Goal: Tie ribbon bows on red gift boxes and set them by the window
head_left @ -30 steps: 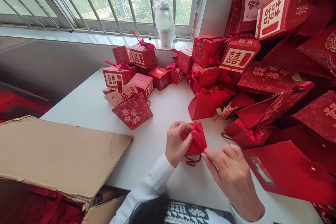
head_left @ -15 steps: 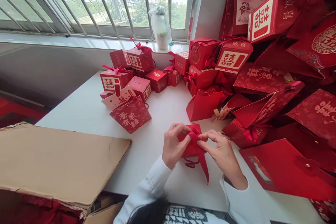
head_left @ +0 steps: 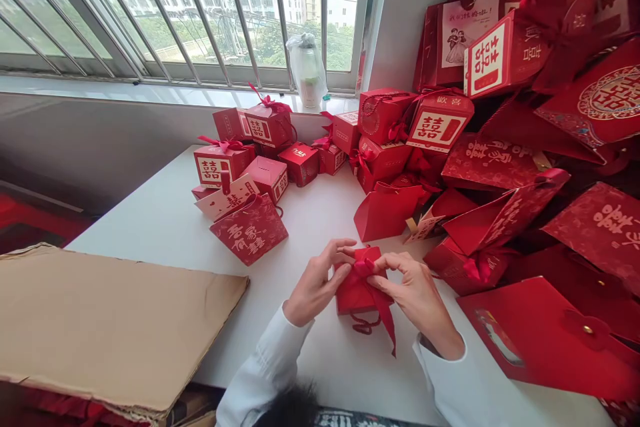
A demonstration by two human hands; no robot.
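A small red gift box (head_left: 353, 298) lies on the white table in front of me, with a red ribbon (head_left: 383, 303) tied over its top. One ribbon tail trails down past the box's near edge. My right hand (head_left: 414, 290) pinches the ribbon at the bow between thumb and forefinger. At the left side of the box, my left hand (head_left: 320, 278) is closed with thumb and forefinger at the ribbon's left part; its fingertips partly hide what they grip. A dark red cord handle (head_left: 364, 325) sticks out from the near side of the box.
Red boxes and bags (head_left: 480, 213) are heaped along the right. More small gift boxes (head_left: 267, 123) stand at the back left, behind a tilted red bag (head_left: 250, 230). An open cardboard box (head_left: 115, 327) borders the table at front left. A plastic-wrapped cup (head_left: 307, 73) stands on the windowsill.
My left hand has shifted left, away from the knot, uncovering more of the box top. The right hand stays at the bow. The whole view has tilted up slightly.
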